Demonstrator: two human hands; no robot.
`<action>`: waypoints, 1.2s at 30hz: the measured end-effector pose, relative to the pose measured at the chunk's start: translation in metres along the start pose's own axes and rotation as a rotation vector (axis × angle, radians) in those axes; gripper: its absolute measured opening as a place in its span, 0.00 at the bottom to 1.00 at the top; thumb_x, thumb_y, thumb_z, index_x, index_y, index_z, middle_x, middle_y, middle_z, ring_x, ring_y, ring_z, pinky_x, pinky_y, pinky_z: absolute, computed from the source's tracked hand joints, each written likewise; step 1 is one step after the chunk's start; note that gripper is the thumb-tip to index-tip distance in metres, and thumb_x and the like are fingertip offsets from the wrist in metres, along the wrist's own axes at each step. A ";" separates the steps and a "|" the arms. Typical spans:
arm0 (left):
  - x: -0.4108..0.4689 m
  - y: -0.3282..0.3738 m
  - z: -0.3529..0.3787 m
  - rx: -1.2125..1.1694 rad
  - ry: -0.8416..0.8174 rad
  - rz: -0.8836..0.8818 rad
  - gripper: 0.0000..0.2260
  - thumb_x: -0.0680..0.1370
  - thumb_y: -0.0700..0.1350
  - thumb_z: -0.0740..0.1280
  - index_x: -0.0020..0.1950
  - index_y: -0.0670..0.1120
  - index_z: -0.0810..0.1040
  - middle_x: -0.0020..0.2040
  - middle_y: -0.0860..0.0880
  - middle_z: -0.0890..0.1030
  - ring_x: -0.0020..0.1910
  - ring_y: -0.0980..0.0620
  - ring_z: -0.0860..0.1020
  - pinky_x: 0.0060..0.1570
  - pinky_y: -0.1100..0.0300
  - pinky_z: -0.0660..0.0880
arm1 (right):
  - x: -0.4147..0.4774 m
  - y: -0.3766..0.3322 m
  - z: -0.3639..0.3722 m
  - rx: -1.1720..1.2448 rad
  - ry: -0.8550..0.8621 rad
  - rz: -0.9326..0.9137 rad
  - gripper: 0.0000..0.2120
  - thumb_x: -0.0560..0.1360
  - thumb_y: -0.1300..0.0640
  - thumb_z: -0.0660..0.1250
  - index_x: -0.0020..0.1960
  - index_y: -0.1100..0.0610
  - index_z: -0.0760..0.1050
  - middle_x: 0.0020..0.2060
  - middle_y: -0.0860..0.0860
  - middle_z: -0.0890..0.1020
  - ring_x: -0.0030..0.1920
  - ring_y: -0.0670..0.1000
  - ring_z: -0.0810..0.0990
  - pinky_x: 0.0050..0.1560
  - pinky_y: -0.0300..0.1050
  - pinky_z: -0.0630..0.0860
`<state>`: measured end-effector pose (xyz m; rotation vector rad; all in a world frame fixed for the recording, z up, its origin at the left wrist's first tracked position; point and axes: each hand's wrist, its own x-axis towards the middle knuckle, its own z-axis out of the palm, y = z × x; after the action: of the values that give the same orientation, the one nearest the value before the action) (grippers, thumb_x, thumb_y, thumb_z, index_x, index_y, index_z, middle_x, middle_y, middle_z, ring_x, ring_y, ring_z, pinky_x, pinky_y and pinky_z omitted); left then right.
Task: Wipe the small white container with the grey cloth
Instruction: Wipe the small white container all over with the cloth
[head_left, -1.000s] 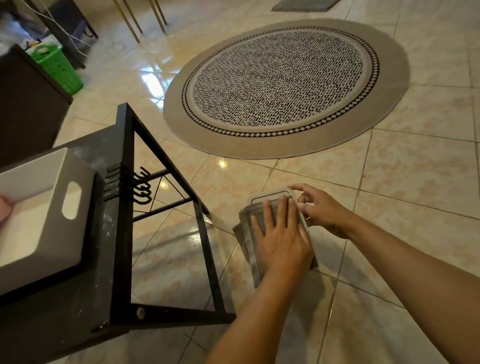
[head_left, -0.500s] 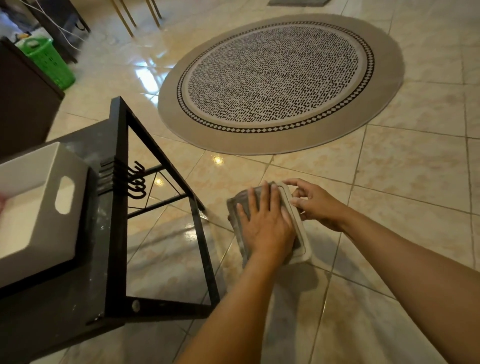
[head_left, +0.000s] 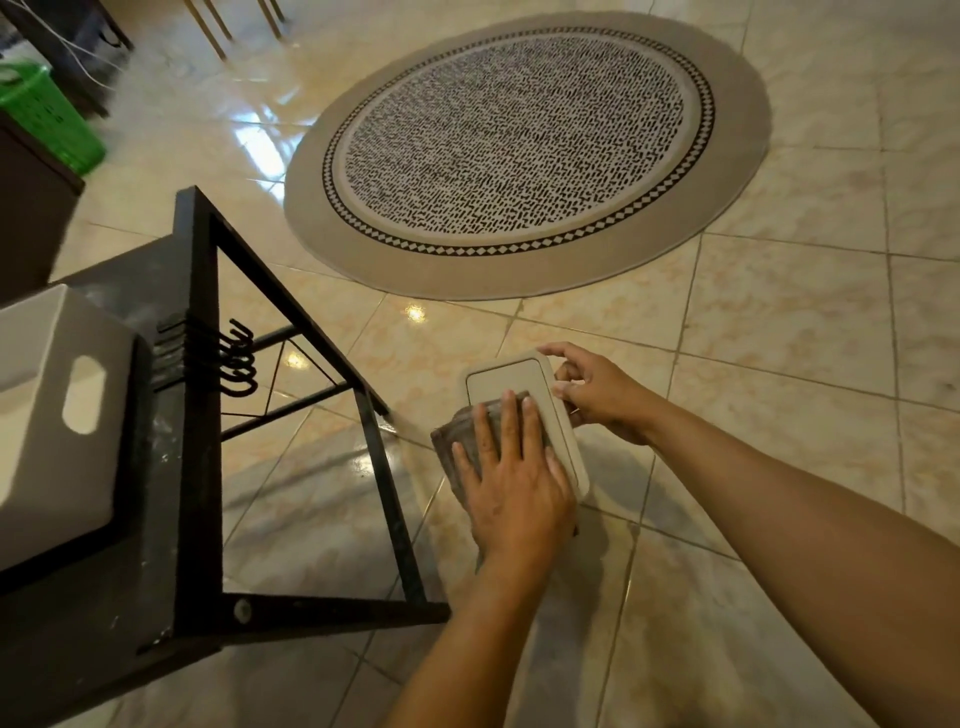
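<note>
A small white container (head_left: 506, 378), flat and rectangular with rounded corners, is held above the tiled floor at the centre of the view. My right hand (head_left: 597, 389) grips its far right edge with thumb and fingers. My left hand (head_left: 514, 480) lies flat on its near half, fingers spread, pressing a grey cloth (head_left: 451, 447) against the surface. The cloth sticks out to the left of my fingers. The container's far end is bare and its near end is hidden under my hand.
A black metal-framed shelf (head_left: 197, 415) with hooks (head_left: 236, 358) stands at the left, holding a white bin (head_left: 62, 410) with a handle slot. A round patterned rug (head_left: 524, 150) lies on the floor beyond. A green basket (head_left: 47, 119) is at far left.
My left hand and the cloth slid toward the container's far end, then back toward me, uncovering the far end. My right hand kept its hold on the edge.
</note>
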<state>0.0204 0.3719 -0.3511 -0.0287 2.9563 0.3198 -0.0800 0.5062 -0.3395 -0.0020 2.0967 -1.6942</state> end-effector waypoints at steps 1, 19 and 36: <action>-0.003 0.007 0.001 0.025 -0.024 0.023 0.28 0.81 0.58 0.39 0.77 0.53 0.31 0.77 0.51 0.29 0.74 0.45 0.25 0.73 0.37 0.33 | 0.001 0.000 0.001 -0.002 0.002 -0.002 0.24 0.80 0.67 0.59 0.73 0.52 0.66 0.40 0.53 0.71 0.39 0.51 0.75 0.40 0.47 0.81; 0.016 -0.019 -0.016 -0.101 0.040 0.212 0.26 0.82 0.57 0.49 0.80 0.58 0.45 0.80 0.54 0.38 0.76 0.47 0.30 0.75 0.42 0.36 | 0.001 -0.003 -0.002 -0.015 -0.003 -0.022 0.23 0.80 0.63 0.63 0.74 0.53 0.67 0.40 0.53 0.73 0.39 0.49 0.77 0.37 0.44 0.80; 0.020 -0.020 0.006 0.001 0.123 0.166 0.26 0.82 0.56 0.45 0.80 0.56 0.42 0.81 0.52 0.40 0.78 0.46 0.34 0.75 0.37 0.40 | 0.006 -0.003 0.002 -0.054 0.021 -0.039 0.24 0.80 0.66 0.60 0.74 0.54 0.66 0.40 0.53 0.72 0.39 0.50 0.76 0.43 0.51 0.81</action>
<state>0.0021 0.3538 -0.3642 0.2051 3.0879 0.3495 -0.0852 0.5017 -0.3392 -0.0419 2.1709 -1.6660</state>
